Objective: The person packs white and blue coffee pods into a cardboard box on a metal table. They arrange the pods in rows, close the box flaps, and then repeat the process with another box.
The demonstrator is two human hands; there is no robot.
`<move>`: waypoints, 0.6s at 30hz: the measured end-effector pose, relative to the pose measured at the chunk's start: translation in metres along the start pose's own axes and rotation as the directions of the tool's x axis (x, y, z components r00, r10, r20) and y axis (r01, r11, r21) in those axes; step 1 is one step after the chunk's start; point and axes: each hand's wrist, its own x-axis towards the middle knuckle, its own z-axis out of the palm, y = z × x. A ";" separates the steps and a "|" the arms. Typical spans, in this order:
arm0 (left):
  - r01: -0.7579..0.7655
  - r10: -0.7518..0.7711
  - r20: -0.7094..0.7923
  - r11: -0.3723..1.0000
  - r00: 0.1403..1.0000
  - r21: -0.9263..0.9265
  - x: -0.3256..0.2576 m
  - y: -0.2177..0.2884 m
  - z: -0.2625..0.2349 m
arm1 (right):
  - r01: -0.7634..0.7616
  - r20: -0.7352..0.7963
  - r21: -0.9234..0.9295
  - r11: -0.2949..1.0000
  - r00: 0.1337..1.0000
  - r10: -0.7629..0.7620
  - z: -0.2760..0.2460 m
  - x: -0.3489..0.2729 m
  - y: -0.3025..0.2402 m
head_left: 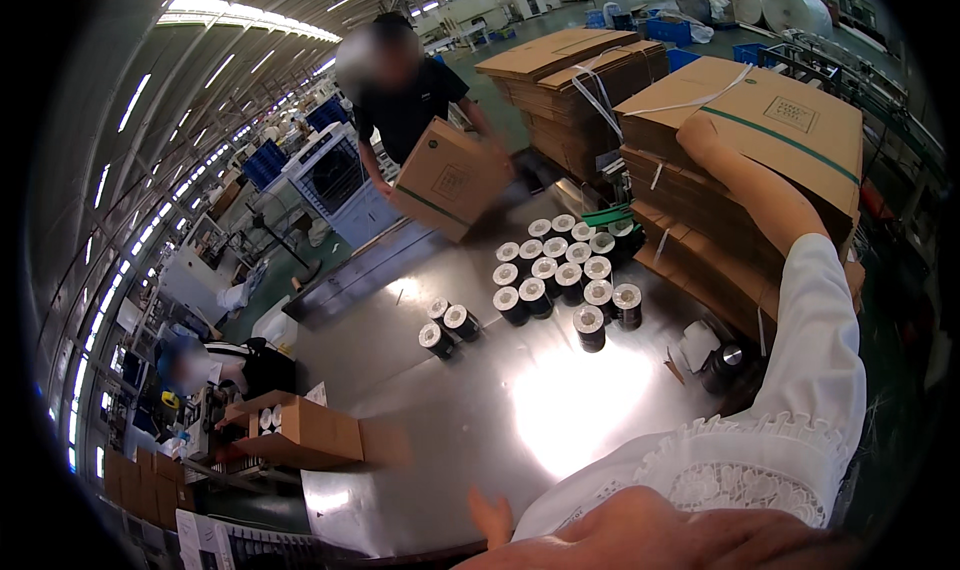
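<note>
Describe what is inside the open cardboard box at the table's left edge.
Inside the cardboard box, white-ended cylinders show at the opening; its walls cover whatever lies deeper.

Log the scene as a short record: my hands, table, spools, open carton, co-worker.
Right hand: at the stack of flat cartons; grip unclear
Left hand: by the table's near edge; nothing visibly held
Table: shiny metal
Spools: black, white-ended; larger group, three apart
Open carton: table's left side; spools inside
Co-worker: across the table, holding a brown carton
</note>
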 end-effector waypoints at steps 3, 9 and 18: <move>-0.022 0.024 0.058 0.999 0.998 -0.039 -0.002 0.035 -0.017 | 0.117 -0.138 -0.023 0.993 0.983 -0.119 -0.025 -0.049 -0.023; 0.063 -0.063 0.220 0.998 0.973 0.010 0.024 0.096 -0.031 | 0.110 -0.490 0.231 0.967 0.871 0.018 -0.096 -0.176 -0.047; -0.385 0.402 0.037 0.895 0.915 -0.226 0.069 0.204 -0.017 | 0.104 -0.205 0.177 0.979 0.977 -0.066 -0.093 -0.246 -0.033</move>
